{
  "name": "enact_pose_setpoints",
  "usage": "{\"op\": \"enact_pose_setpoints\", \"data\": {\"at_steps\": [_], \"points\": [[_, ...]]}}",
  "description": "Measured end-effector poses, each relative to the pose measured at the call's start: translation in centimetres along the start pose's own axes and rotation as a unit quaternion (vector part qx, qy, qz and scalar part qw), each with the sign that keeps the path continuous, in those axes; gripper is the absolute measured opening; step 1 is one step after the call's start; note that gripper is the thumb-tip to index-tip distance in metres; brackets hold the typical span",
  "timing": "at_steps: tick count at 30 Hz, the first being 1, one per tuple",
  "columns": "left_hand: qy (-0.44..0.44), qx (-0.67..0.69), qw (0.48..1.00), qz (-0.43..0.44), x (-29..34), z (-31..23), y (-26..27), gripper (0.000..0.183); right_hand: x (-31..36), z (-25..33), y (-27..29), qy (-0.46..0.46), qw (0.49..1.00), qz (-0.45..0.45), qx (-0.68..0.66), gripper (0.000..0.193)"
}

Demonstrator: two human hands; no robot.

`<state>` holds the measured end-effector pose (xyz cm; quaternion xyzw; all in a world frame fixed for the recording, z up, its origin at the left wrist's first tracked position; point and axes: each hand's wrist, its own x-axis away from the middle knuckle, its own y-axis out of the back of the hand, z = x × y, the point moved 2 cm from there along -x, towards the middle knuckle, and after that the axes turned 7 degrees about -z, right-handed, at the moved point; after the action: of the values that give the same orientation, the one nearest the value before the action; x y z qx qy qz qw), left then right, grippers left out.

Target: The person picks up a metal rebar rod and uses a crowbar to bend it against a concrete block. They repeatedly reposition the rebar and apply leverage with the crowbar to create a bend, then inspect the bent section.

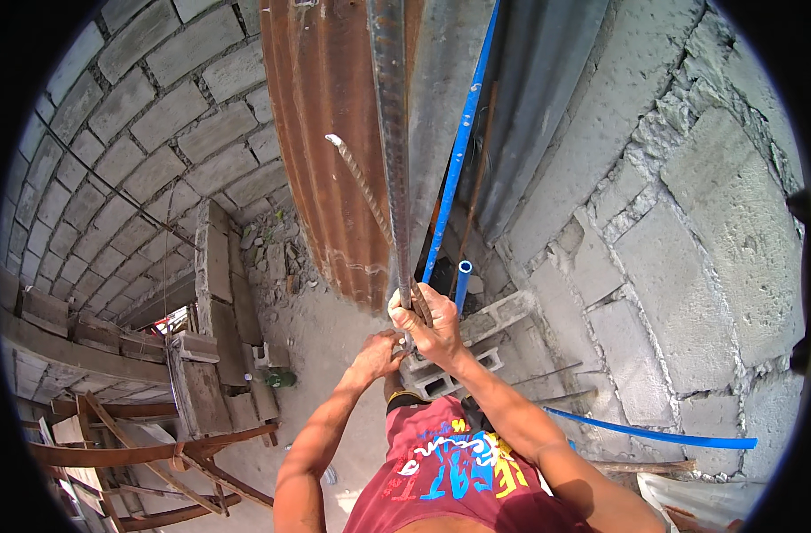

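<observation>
A long ribbed steel bar (394,142) stands upright in front of me, running up past the top of the view. A shorter rebar (361,185) with a pale tip slants across behind it. My right hand (434,327) is wrapped round the steel where the bars come together. Just below and to its left, my left hand (379,357) has its fingers curled together beside the lower part of the bars. What lies between those fingers is too small and hidden to make out.
Corrugated metal sheets, one rusty (321,133), stand behind the bars. A tall blue pipe (463,129) and a short blue pipe end (463,282) rise beside them. Hollow blocks (436,385) lie near my feet. Block walls (680,302) flank both sides; wooden trestles (148,455) stand lower left.
</observation>
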<state>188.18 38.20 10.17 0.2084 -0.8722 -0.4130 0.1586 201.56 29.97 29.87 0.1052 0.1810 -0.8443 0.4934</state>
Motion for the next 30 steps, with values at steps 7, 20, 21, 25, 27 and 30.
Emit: {"op": "enact_pose_setpoints", "data": {"at_steps": [7, 20, 21, 25, 27, 30], "points": [[-0.021, 0.037, 0.999, 0.007, -0.5, 1.7, -1.1, 0.035, -1.6, -0.1, -0.7, -0.009, 0.993, 0.09, -0.081, 0.028], [0.024, -0.031, 0.997, -0.063, 1.1, -1.9, 1.3, 0.031, -0.8, 0.0, -1.9, 0.044, 0.999, -0.008, 0.011, 0.026], [0.025, -0.025, 0.997, -0.064, 1.0, -2.0, 1.6, 0.031, -0.6, 0.0, -1.8, 0.055, 0.998, -0.011, 0.004, 0.023], [0.022, -0.035, 0.998, -0.051, 1.3, -2.4, 1.9, 0.029, -0.3, -0.4, -1.7, 0.051, 0.997, -0.023, -0.054, 0.021], [0.041, -0.015, 0.998, -0.045, 1.5, -2.5, 1.7, 0.027, -0.3, -0.5, -1.8, 0.033, 0.998, -0.032, -0.04, 0.023], [0.056, -0.012, 0.997, -0.046, 1.4, -2.5, 1.4, 0.024, -0.5, -0.4, -2.4, 0.033, 0.999, -0.041, -0.01, 0.025]]}}
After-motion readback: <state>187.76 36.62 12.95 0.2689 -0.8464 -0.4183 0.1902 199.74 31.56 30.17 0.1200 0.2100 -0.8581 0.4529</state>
